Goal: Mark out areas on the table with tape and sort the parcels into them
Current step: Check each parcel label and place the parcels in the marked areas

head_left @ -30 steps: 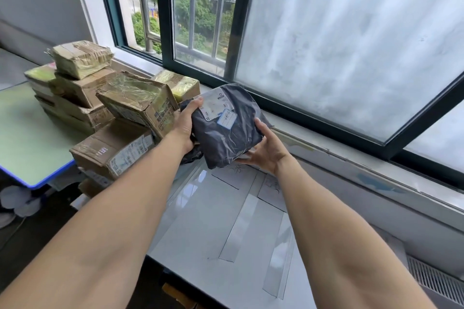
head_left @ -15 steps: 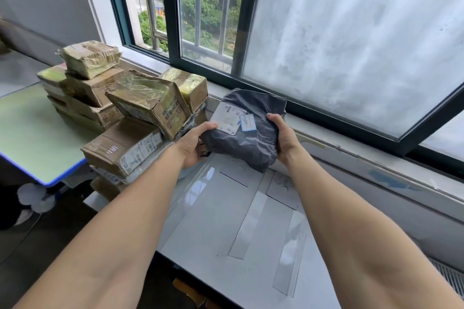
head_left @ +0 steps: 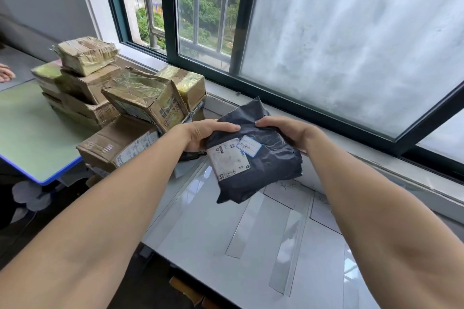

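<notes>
A dark grey plastic parcel (head_left: 261,170) with a white shipping label and a small blue-edged sticker hangs above the grey table (head_left: 200,233). My left hand (head_left: 203,134) grips its far left edge and my right hand (head_left: 288,130) grips its far right edge. Clear tape strips (head_left: 247,223) lie on the table below it, marking out areas, with handwriting at their far ends. To the left stands a pile of cardboard parcels (head_left: 143,105), several wrapped in yellowish tape.
A green desk with a blue edge (head_left: 27,133) adjoins on the left, and another person's hand (head_left: 6,73) rests at its far side. A window sill and sliding window (head_left: 326,40) run behind the table. The floor below is dark.
Both hands have brought the dark parcel nearer and turned it, so its label now faces up toward me. My grip has shifted to its far edge. The view has moved closer to the table.
</notes>
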